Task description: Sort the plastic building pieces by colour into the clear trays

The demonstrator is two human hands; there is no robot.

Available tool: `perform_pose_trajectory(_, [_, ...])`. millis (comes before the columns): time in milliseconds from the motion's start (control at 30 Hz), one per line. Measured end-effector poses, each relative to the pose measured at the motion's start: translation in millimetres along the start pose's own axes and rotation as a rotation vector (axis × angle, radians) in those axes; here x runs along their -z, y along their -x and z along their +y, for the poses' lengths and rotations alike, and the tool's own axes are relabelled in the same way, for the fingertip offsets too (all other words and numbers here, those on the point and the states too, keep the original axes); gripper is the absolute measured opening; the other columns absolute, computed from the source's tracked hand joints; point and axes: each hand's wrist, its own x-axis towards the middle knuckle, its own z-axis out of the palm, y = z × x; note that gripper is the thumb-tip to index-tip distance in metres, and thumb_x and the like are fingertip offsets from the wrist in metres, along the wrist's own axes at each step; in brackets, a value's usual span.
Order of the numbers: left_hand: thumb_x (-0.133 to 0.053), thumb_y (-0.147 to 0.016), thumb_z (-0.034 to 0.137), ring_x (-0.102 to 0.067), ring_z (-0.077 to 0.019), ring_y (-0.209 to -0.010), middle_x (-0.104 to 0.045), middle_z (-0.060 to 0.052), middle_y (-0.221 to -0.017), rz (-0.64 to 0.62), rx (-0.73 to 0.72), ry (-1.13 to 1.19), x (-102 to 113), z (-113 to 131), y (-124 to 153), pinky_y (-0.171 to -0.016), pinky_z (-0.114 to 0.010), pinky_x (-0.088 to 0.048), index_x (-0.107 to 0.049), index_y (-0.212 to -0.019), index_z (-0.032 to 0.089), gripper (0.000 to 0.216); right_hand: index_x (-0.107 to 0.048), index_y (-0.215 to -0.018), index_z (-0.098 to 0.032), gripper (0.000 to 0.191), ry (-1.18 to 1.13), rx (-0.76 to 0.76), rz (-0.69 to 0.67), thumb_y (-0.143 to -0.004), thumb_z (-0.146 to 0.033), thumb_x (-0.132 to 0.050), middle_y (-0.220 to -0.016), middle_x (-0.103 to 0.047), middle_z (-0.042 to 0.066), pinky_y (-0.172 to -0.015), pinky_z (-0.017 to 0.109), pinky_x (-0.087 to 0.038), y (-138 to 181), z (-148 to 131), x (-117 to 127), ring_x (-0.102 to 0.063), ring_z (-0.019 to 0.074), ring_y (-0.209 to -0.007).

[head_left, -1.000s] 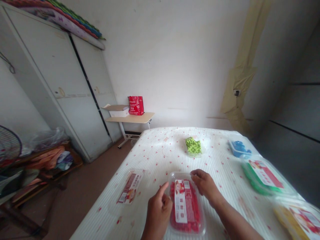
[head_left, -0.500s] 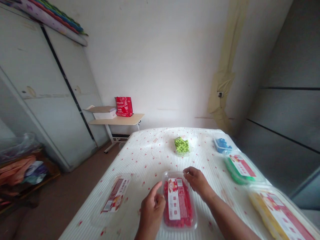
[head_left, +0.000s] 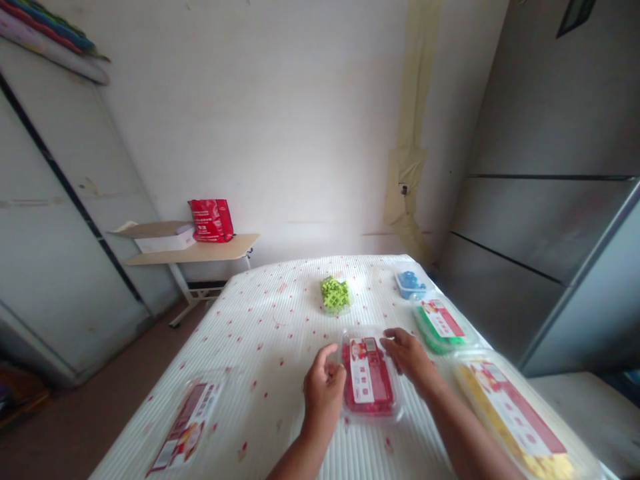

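Note:
A clear plastic container (head_left: 373, 377) with a closed lid, a red-and-white label and red pieces inside is between my two hands. My left hand (head_left: 325, 383) grips its left edge, with the thumb and fingers curled. On the far right edge, my right hand (head_left: 407, 357) holds on with its fingers bent over the rim. The container's underside is hidden, so I cannot tell whether it touches the table. To its right are a lidded container of green pieces (head_left: 443, 325) and a lidded container of yellow pieces (head_left: 517, 417).
An open container of light-green pieces (head_left: 335, 295) and one of blue pieces (head_left: 411, 283) stand toward the back. A loose labelled lid (head_left: 187, 423) lies at left on the patterned tablecloth (head_left: 270, 333). A small side table (head_left: 235, 247) bears a red bag (head_left: 211, 220).
Both hands have moved the red-filled container away from me and to the right, closer to the green and yellow ones. My view has turned to the right.

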Motion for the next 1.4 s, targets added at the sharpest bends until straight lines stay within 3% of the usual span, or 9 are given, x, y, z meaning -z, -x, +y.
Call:
perform_pose_trajectory(133, [-0.046, -0.071, 0.02, -0.042, -0.0091, -0.05, -0.041, 0.007, -0.054, -0.039, -0.014, -0.009, -8, 6, -10, -0.052, -0.019, -0.036, -0.056, -0.105, 0.013, 0.036, -0.057, -0.085, -0.012, 0.028, -0.123, -0.094, 0.024, -0.07, -0.034, -0.048, -0.048, -0.044, -0.006, -0.037, 0.02, -0.028, -7, 0, 1, -0.039, 0.0079, -0.038])
perform_pose_trajectory(467, [-0.049, -0.076, 0.034, -0.047, -0.0103, -0.052, -0.043, 0.007, -0.053, -0.093, -0.021, 0.028, -21, 6, -30, -0.054, -0.021, -0.039, -0.053, -0.108, 0.014, 0.038, -0.061, -0.089, -0.01, 0.035, 0.119, 0.013, 0.194, -0.075, -0.038, -0.045, -0.076, -0.066, 0.01, -0.049, 0.023, -0.039, -24, 9, 8, -0.059, 0.0162, -0.062])
perform_pose_trajectory(600, [-0.055, -0.074, 0.036, -0.06, -0.0157, -0.079, -0.061, -0.006, -0.089, -0.124, 0.12, 0.145, -20, 9, -16, -0.07, -0.025, -0.047, -0.045, -0.118, 0.013, 0.051, -0.06, -0.09, -0.011, 0.035, 0.133, 0.031, 0.174, -0.078, -0.039, -0.042, -0.079, -0.066, 0.01, -0.055, 0.024, -0.042, -22, 9, 8, -0.061, 0.0172, -0.066])
perform_pose_trajectory(700, [-0.056, -0.073, 0.031, -0.055, -0.0202, -0.106, -0.054, -0.014, -0.119, -0.167, 0.208, 0.299, -21, 13, -4, -0.085, -0.029, -0.045, -0.038, -0.126, 0.015, 0.059, -0.059, -0.094, -0.01, 0.036, 0.196, 0.072, 0.212, -0.082, -0.038, -0.04, -0.083, -0.066, 0.011, -0.062, 0.026, -0.044, -16, 4, 9, -0.062, 0.0184, -0.073])
perform_pose_trajectory(800, [-0.056, -0.074, 0.035, -0.042, -0.0224, -0.123, -0.042, -0.013, -0.135, -0.21, 0.146, 0.427, -22, 13, 6, -0.097, -0.033, -0.039, -0.03, -0.133, 0.019, 0.067, -0.056, -0.103, -0.01, 0.038, 0.363, 0.196, 0.309, -0.084, -0.038, -0.04, -0.088, -0.065, 0.013, -0.068, 0.03, -0.044, -3, -5, 11, -0.061, 0.0205, -0.076])
perform_pose_trajectory(900, [-0.062, -0.069, 0.04, -0.037, -0.0264, -0.126, -0.033, -0.013, -0.141, -0.335, 0.024, 0.527, -20, 6, 12, -0.101, -0.038, -0.036, -0.022, -0.137, 0.019, 0.081, -0.055, -0.106, -0.012, 0.033, 0.527, 0.45, 0.389, -0.084, -0.034, -0.043, -0.096, -0.062, 0.013, -0.076, 0.034, -0.044, 19, -14, 13, -0.059, 0.0229, -0.087])
perform_pose_trajectory(1000, [-0.069, -0.063, 0.031, -0.036, -0.0288, -0.126, -0.031, -0.013, -0.142, -0.437, -0.092, 0.466, -18, -2, 15, -0.102, -0.042, -0.034, -0.022, -0.138, 0.02, 0.089, -0.056, -0.103, -0.017, 0.023, 0.585, 0.699, 0.39, -0.085, -0.027, -0.045, -0.099, -0.061, 0.011, -0.08, 0.036, -0.043, 44, -21, 12, -0.056, 0.0224, -0.092])
perform_pose_trajectory(1167, [-0.063, -0.063, 0.015, -0.039, -0.0255, -0.123, -0.045, -0.009, -0.132, -0.283, -0.238, 0.028, -20, -11, 14, -0.105, -0.041, -0.03, -0.039, -0.129, 0.021, 0.071, -0.054, -0.105, -0.021, 0.023, 0.517, 0.992, 0.303, -0.084, -0.014, -0.047, -0.098, -0.061, 0.008, -0.081, 0.038, -0.04, 77, -18, 11, -0.055, 0.0185, -0.086])
perform_pose_trajectory(1400, [-0.059, -0.065, 0.018, -0.046, -0.0253, -0.115, -0.051, -0.011, -0.124, -0.234, -0.32, -0.138, -44, -6, -5, -0.1, -0.038, -0.036, -0.044, -0.123, 0.015, 0.06, -0.053, -0.1, -0.02, 0.022, 0.45, 1.03, 0.319, -0.082, -0.01, -0.048, -0.091, -0.063, 0.007, -0.078, 0.037, -0.041, 83, -8, 13, -0.056, 0.0174, -0.081])
